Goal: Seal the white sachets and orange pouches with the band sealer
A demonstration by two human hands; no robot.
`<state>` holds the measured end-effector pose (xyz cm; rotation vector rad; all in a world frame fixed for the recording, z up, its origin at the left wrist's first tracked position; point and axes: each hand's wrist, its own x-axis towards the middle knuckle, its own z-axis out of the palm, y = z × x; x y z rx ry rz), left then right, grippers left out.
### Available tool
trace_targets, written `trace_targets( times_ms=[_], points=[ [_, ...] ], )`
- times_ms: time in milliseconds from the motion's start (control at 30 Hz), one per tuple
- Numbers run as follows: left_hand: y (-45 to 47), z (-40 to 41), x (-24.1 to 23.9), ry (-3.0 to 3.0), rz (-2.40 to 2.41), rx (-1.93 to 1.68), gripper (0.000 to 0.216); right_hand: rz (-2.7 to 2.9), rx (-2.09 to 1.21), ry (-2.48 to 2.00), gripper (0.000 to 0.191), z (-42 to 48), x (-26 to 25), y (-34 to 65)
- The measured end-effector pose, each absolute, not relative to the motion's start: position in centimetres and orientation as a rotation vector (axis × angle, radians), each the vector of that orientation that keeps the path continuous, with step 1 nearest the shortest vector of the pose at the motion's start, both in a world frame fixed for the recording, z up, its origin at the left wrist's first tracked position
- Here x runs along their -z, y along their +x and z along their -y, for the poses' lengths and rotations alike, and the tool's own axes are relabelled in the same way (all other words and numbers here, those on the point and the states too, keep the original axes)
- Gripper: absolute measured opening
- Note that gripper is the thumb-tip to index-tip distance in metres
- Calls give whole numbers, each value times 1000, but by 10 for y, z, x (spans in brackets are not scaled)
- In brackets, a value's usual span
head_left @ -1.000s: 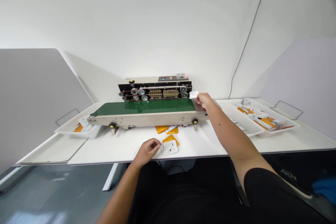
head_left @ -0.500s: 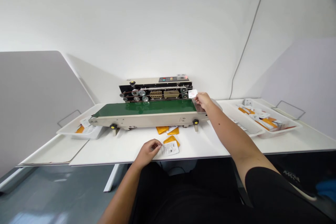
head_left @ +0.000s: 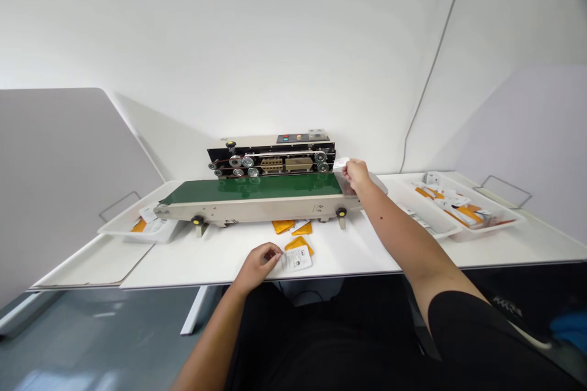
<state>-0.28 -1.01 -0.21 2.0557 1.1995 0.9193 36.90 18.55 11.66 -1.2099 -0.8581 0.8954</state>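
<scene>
My right hand [head_left: 356, 173] pinches a small white packet [head_left: 340, 164] at the right end of the band sealing machine [head_left: 275, 159], just right of its rollers. The packet looks tilted and its print does not show. Near the table's front edge, my left hand [head_left: 260, 264] has its fingers closed on the left edge of a white printed sachet [head_left: 297, 258]. That sachet lies partly over an orange sachet [head_left: 299, 244]. Behind it, more orange sachets [head_left: 283, 226] lie under the front of the machine's green conveyor belt [head_left: 257, 189].
On the right stand two white trays, one a larger tray [head_left: 507, 224] with orange and white sachets. At the left end of the belt is another white tray [head_left: 112, 227] with several sachets. A grey cable [head_left: 433, 67] runs down the wall.
The packet in my right hand has tilted and shifted slightly right, away from the rollers. A red light on the machine's panel no longer shows. My left hand stays in place.
</scene>
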Motion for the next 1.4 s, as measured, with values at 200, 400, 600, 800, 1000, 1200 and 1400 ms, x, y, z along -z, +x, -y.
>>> trace_targets(
  times_ms=[200, 400, 600, 800, 1000, 1200, 1400],
  points=[
    [-2, 11, 1, 2066, -1197, -916, 22, 976, -1004, -1222, 15, -178, -116, 336],
    [-4, 10, 3, 2086, -1194, -929, 22, 1130, -988, -1286, 11, -175, -131, 320],
    [-2, 6, 7, 2408, -1108, -848, 47, 1456, -231, -1159, 37, -105, -86, 285],
    [5, 6, 11, 2649, -974, -591, 77, 1972, -209, -824, 45, -27, 12, 237],
    [5, 8, 7, 2600, -883, -708, 40, 2096, -324, -793, 48, -19, 23, 235],
    [-6, 3, 17, 2409, -1104, -1083, 27, 2138, -320, -723, 49, -19, 20, 240],
    [-11, 1, 21, 2209, -1154, -1239, 30, 2122, -313, -686, 28, -17, 22, 238]
  ],
)
